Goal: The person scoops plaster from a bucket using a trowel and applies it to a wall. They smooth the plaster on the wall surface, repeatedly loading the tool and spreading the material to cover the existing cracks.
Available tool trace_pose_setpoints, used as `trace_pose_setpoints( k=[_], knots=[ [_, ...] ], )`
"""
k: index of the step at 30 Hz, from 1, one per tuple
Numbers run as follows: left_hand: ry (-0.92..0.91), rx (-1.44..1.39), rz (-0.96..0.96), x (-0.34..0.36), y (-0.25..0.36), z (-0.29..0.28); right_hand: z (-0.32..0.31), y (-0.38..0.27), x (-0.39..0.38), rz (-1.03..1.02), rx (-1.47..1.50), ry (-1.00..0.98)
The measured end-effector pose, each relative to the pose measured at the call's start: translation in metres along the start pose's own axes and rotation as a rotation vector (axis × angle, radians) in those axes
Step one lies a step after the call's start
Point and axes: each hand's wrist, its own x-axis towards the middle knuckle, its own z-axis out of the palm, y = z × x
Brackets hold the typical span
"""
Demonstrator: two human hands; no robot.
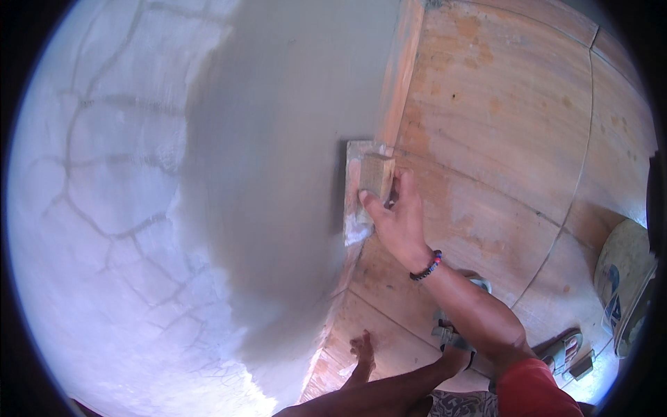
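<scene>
My right hand (403, 219) is closed on the wooden handle of a plastering float (358, 233). The thumb lies over the block handle and the fingers wrap round its right side. The float's flat board stands against the wet grey plaster (278, 153), at the wall's edge beside the tiles. What looks like my left hand (363, 351) is low down near the foot of the wall, small and dark, its fingers apart and nothing seen in them. A bent leg hides its forearm.
Dry, pale wall with branching crack lines (111, 229) lies at the left. Brownish tiles (486, 139) cover the right side. A pale bucket (622, 278) stands at the far right, near a sandal (566, 351). A sandalled foot (451, 333) is below my right forearm.
</scene>
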Motion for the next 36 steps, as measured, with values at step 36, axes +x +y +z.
trace_pose_setpoints(
  k=[36],
  knots=[
    [-0.042,-0.084,0.032,0.014,-0.005,0.009,-0.014,-0.033,0.085,-0.199,-0.286,0.080]
  ],
)
